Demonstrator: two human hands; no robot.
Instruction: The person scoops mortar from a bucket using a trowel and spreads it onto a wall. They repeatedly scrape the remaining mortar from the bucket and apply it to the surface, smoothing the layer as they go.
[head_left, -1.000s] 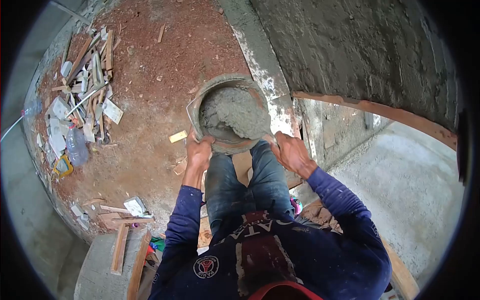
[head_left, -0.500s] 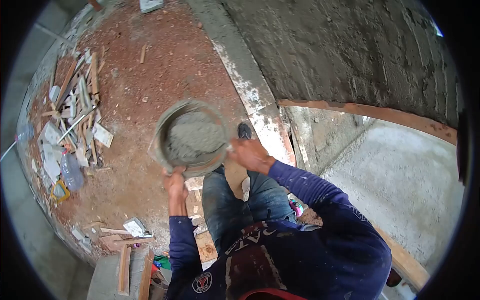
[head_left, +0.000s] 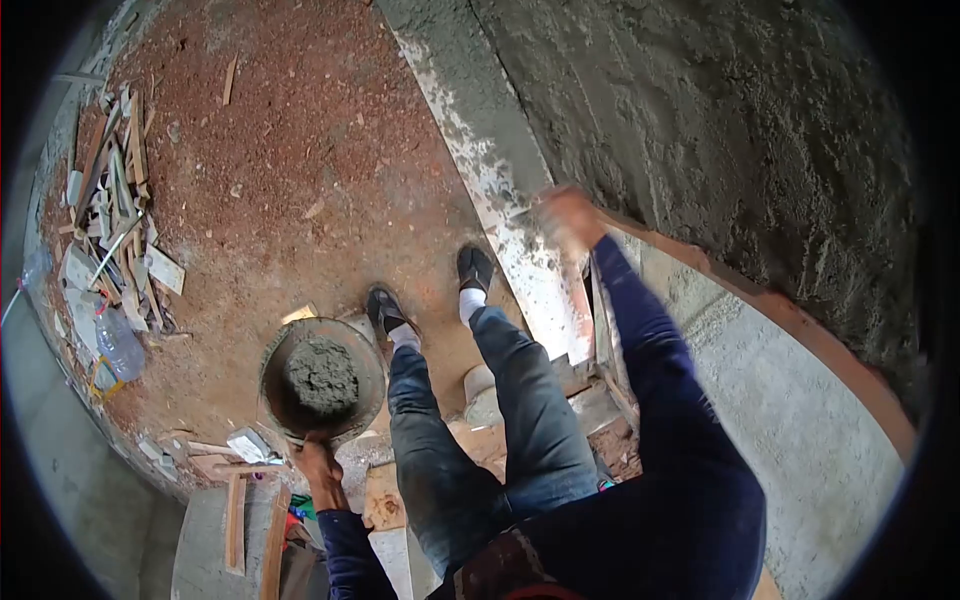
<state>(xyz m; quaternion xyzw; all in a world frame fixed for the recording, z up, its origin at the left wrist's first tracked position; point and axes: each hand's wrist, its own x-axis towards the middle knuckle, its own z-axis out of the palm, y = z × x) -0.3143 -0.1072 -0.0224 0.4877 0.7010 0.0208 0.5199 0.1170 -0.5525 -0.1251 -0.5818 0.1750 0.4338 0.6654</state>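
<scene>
My left hand [head_left: 318, 468] grips the near rim of a round basin [head_left: 370, 365], low beside my left leg. Wet grey mortar [head_left: 322, 378] lies heaped inside it. My right hand [head_left: 570, 215] is stretched forward over the pale, mortar-spattered strip [head_left: 510, 235] at the foot of a plastered wall [head_left: 720, 130]. Motion blurs that hand; its fingers look curled, and a thin grey edge juts out on their left. I cannot make out what it is.
Wood scraps [head_left: 125, 190] and a clear plastic bottle [head_left: 118, 340] lie piled on the left. My shoes [head_left: 475, 266] stand on reddish dirt [head_left: 300, 180]. A ledge edge [head_left: 740, 285] runs under the wall, with a lower concrete surface [head_left: 800, 400] beyond. Boards [head_left: 236, 525] lie near bottom left.
The basin has moved down and left, and now only my left hand holds it. My right hand has left the basin's side and swung forward and right toward the wall's foot.
</scene>
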